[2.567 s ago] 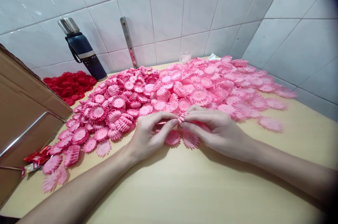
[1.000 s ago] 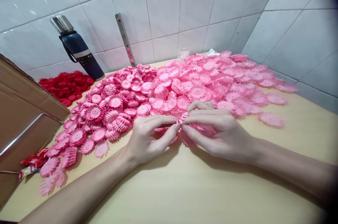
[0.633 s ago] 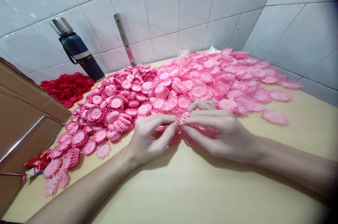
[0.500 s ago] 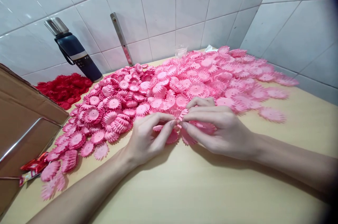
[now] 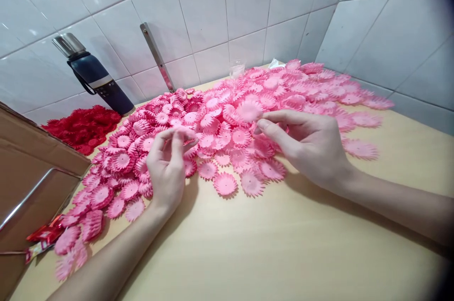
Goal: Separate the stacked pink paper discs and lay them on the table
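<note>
A big heap of pink petal-edged flower discs (image 5: 269, 98) covers the back of the pale wooden table (image 5: 269, 253). My left hand (image 5: 166, 168) is raised over the heap's left part, its fingers curled and pinched on a small pink flower piece (image 5: 184, 132). To the right, my right hand (image 5: 312, 145) pinches the edge of a flat pink flower disc (image 5: 248, 111) between thumb and forefinger, just above the heap. Three loose discs (image 5: 225, 183) lie on the table between the two hands.
A pile of red flower discs (image 5: 83, 126) lies at the back left beside a dark blue flask (image 5: 95, 79). A cardboard box (image 5: 31, 173) stands at the left edge, red wrappers (image 5: 44, 237) at its foot. White tiled walls close the back and right.
My hands, joined on one pink piece before, have parted. The left moved left and up with a piece; the right moved up to the heap and took a disc.
</note>
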Available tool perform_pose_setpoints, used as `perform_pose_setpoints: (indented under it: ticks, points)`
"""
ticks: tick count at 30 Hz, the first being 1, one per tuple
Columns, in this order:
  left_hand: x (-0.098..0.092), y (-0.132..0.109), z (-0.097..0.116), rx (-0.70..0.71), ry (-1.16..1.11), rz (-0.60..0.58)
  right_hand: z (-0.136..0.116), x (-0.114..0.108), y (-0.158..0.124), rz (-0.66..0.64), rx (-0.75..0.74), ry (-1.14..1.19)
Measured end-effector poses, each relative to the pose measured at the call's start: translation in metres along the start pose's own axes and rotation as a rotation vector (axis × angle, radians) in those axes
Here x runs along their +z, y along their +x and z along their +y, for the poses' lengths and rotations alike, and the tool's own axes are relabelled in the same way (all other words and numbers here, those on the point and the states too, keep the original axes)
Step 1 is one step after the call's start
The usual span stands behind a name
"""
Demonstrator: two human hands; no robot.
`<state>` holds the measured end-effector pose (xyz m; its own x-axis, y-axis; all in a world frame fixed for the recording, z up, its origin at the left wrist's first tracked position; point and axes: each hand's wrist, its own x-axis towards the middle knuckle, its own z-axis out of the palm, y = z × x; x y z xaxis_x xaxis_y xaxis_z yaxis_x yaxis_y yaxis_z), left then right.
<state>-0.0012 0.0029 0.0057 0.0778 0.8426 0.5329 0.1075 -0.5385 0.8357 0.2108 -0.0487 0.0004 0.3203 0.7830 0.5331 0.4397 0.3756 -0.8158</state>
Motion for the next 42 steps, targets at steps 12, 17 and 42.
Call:
perform_pose_setpoints:
  ticks: [12,17,42]
  points:
    - [-0.011,0.001,0.008,0.295,0.664,-0.172,-0.008,0.0,-0.006,-0.066,-0.183,-0.035]
    - [-0.006,-0.004,0.006,0.299,0.845,-0.395,-0.008,0.0,-0.005,-0.115,-0.286,-0.009]
    - [-0.007,-0.007,-0.001,0.418,0.82,-0.509,-0.004,0.001,-0.006,-0.158,-0.408,-0.003]
